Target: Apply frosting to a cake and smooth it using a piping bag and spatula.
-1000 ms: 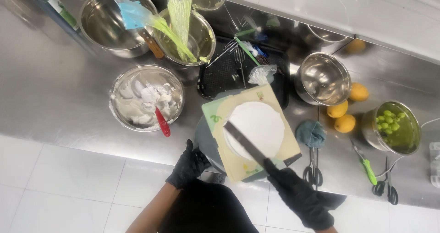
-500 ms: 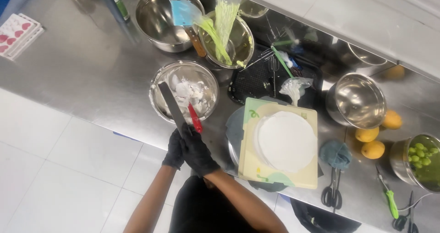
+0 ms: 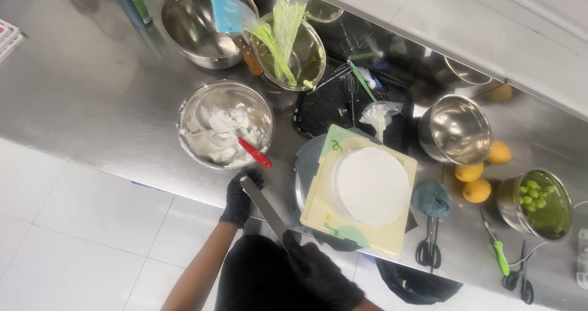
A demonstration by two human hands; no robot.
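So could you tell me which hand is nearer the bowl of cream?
Left. The left hand sits just below the cream bowl, at its near rim. The right hand is farther off, lower right, gripping the spatula.

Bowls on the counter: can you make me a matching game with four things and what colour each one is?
Things:
1. spatula in the bowl of whipped cream
2. round cake on the board
3. fruits by the empty bowl
4. gloves on the hands

Colours:
A. black
B. orange-yellow
C. red
D. white

Pairs: 1-C, 2-D, 3-B, 4-A
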